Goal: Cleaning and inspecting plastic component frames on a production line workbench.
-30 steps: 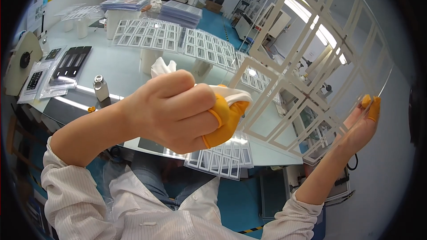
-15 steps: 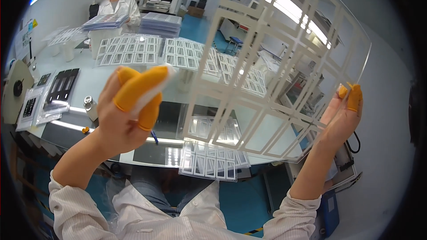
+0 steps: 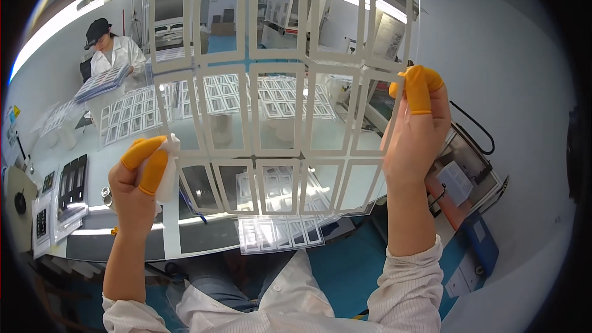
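Observation:
A large clear sheet (image 3: 277,67), printed with rows of white rectangular frames, stands upright before me. My right hand (image 3: 420,129) pinches its right edge, with orange finger cots on the fingertips. At the sheet's lower left edge, my left hand (image 3: 137,179), also in orange finger cots, is closed on a white wipe (image 3: 166,179). The wipe's top meets the sheet's edge; whether the fingers also grip the sheet I cannot tell. Through the clear sheet, similar framed sheets (image 3: 274,234) show lying at the table's front edge, partly overhanging it.
More framed sheets (image 3: 132,114) lie across the table (image 3: 157,163). Black panels (image 3: 73,182), a metal-topped container (image 3: 106,196) and a blue pen (image 3: 194,206) are at left. A co-worker (image 3: 120,49) handles a stack of sheets (image 3: 102,83) beyond. Equipment (image 3: 472,166) stands at right.
The sheet has swung left and turned to face me squarely. My left hand, with the wipe, has lowered from in front to the sheet's left edge. My right hand has moved left and up.

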### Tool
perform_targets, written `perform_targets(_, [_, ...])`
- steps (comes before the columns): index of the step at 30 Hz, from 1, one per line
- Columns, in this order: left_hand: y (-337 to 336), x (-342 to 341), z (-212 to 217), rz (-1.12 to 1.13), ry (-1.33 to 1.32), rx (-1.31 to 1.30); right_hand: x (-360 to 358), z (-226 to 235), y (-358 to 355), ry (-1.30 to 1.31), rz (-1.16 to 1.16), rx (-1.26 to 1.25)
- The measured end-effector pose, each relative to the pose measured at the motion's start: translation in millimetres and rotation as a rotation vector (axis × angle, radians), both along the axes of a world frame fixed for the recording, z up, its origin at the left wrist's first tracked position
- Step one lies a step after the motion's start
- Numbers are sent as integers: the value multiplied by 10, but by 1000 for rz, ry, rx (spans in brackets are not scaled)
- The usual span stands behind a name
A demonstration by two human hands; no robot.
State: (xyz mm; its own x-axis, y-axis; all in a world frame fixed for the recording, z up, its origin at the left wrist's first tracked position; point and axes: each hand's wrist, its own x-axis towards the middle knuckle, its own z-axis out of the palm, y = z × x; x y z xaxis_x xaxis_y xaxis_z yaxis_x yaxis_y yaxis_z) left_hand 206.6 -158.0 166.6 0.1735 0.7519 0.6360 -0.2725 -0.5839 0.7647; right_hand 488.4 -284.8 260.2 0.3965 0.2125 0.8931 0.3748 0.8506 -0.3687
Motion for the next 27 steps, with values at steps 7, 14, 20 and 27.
perform_targets(7, [16, 46, -377, -95, 13, -130, -1, -368, -44, -149, -85, 28])
perform_targets(14, [45, 123, -611, -126, 3, -182, -61, -550, -77, -249, -142, 71])
perform_targets(20, [-23, 148, -588, -137, 25, -235, -82, -584, -150, -262, -174, 34])
perform_targets(27, [-143, 89, -523, -121, 39, -298, -80, -622, -183, -221, -144, 35])
